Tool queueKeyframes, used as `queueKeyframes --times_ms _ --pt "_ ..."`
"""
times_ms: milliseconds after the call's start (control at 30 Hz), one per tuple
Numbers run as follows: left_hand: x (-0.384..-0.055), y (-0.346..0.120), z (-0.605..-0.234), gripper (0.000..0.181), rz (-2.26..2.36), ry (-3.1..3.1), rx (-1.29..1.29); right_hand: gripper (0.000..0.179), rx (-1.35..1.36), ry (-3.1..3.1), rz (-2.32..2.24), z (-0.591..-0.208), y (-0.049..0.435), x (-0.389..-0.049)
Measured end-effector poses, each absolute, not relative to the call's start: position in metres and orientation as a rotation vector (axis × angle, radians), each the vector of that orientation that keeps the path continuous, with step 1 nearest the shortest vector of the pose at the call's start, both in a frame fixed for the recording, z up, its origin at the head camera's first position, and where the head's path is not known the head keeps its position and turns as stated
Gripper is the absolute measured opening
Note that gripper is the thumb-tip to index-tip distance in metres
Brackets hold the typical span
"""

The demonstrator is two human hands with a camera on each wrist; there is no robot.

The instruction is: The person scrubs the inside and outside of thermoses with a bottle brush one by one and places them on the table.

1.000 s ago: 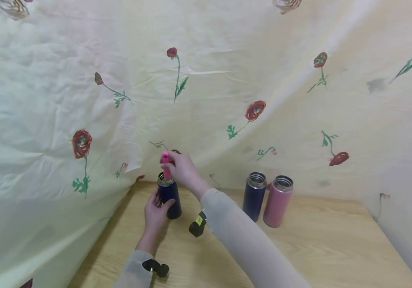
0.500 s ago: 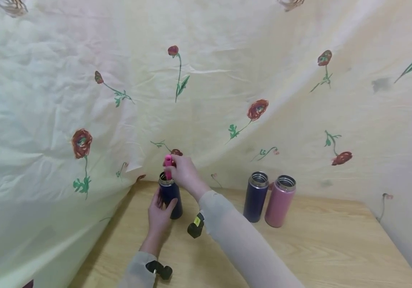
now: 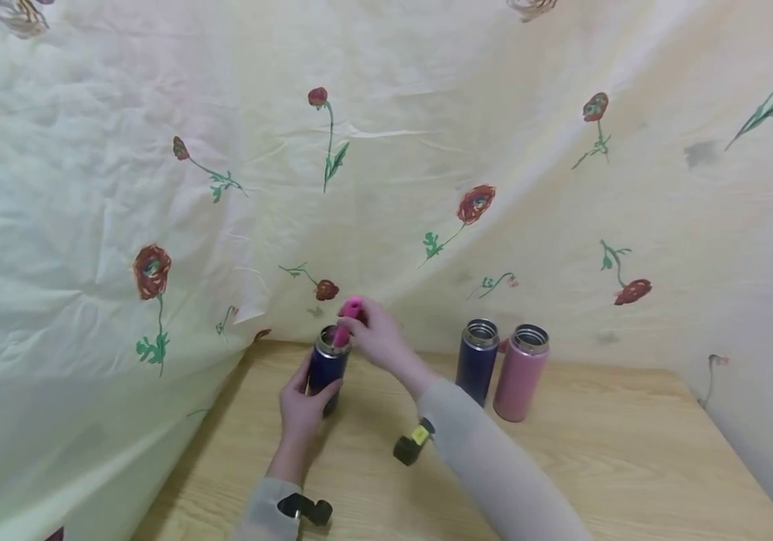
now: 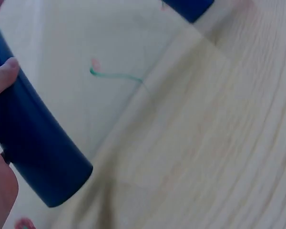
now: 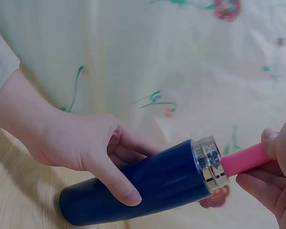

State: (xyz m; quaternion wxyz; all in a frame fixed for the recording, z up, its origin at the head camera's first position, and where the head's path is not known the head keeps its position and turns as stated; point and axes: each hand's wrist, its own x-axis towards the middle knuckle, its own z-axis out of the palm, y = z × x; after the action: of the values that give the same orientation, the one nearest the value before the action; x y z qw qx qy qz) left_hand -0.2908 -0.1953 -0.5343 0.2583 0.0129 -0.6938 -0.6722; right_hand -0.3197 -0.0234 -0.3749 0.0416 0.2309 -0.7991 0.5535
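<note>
A navy insulated bottle (image 3: 327, 368) with a bare steel neck stands open at the table's left, its top leaning to the right. My left hand (image 3: 301, 409) grips its body, thumb on the near side and fingers behind, as the right wrist view shows. Over the mouth, my right hand (image 3: 379, 336) pinches a pink handle (image 5: 245, 160) between thumb and fingers. The handle's lower end passes into the bottle's mouth, so whatever is on that end is hidden. Whether the bottle's base touches the table I cannot tell.
To the right stand a second navy bottle (image 3: 477, 361) and a pink bottle (image 3: 522, 376), close together and both without lids. Flower-printed cloth (image 3: 386, 188) hangs behind and to the left of the wooden table (image 3: 596, 451).
The bottle's top has swung to the right, tilted by my left hand. My right hand and the pink handle have moved right too, and the handle now slants. The other bottles stay put.
</note>
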Motion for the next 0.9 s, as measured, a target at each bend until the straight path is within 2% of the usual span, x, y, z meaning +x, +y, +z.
queueKeyframes --times_ms 133,333,500,600,900 --pt "-0.282 -0.183 -0.524 0.077 -1.7 -1.955 -0.142 0.004 0.687 -2.234 1.912 -0.39 0.015 -0.302" --pt "-0.273 -0.162 -0.512 0.077 -1.538 -2.032 -0.446 0.005 0.579 -2.042 1.993 -0.416 0.072 -0.27" --pt "-0.268 -0.145 -0.506 0.078 -1.411 -2.079 -0.671 0.017 0.409 -1.902 2.106 -0.434 0.108 -0.246" --pt "-0.266 -0.134 -0.505 0.078 -1.388 -2.127 -0.716 0.02 0.374 -1.821 2.147 -0.441 0.123 -0.233" --pt "-0.262 -0.115 -0.504 0.076 -1.524 -2.162 -0.657 0.009 0.516 -1.784 2.048 -0.434 0.151 -0.205"
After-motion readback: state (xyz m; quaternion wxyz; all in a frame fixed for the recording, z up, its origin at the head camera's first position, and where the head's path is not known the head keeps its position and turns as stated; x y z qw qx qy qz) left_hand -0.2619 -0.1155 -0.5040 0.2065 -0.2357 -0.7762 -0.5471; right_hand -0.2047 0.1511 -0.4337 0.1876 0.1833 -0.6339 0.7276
